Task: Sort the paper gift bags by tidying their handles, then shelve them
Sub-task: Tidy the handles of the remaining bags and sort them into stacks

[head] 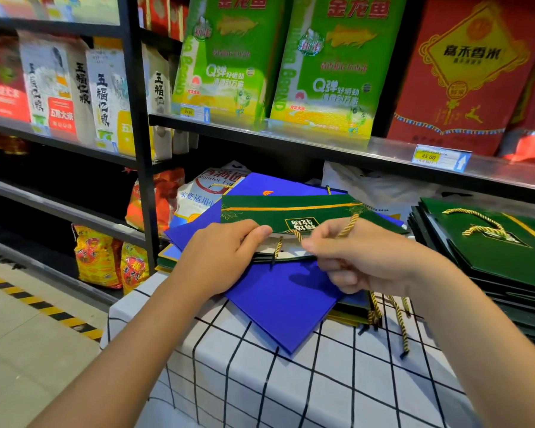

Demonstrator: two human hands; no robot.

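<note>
Green paper made up the flat gift bag point(291, 211) that both hands held up over a messy pile on the table. The left hand point(220, 257) gripped the near edge of the green bag, with its thumb on top and its fingers curled under. The right hand point(359, 261) pinched the gold rope handle point(348, 225) between thumb and fingertips, and the rope looped up over the front of the bag. A second bit of gold rope point(279, 246) hung down near the bag's open edge, between the two hands.

Under the green bag lay blue bags point(284, 298), spread out at odd angles. One big blue bag stuck out toward the person, over the edge of the pile. More gold ropes point(399, 319) dangled from bags lower in the pile, at the right side.

A neat stack of green bags point(488, 251) sat just to the right, with a gold handle lying flat on the top one.

All of this rested on a white cloth with black squares point(291, 381). Behind it stood dark shelves point(260, 131) with big green rice bags point(223, 57) and a red box point(464, 69). A yellow price tag point(439, 157) was stuck on the shelf edge.
</note>
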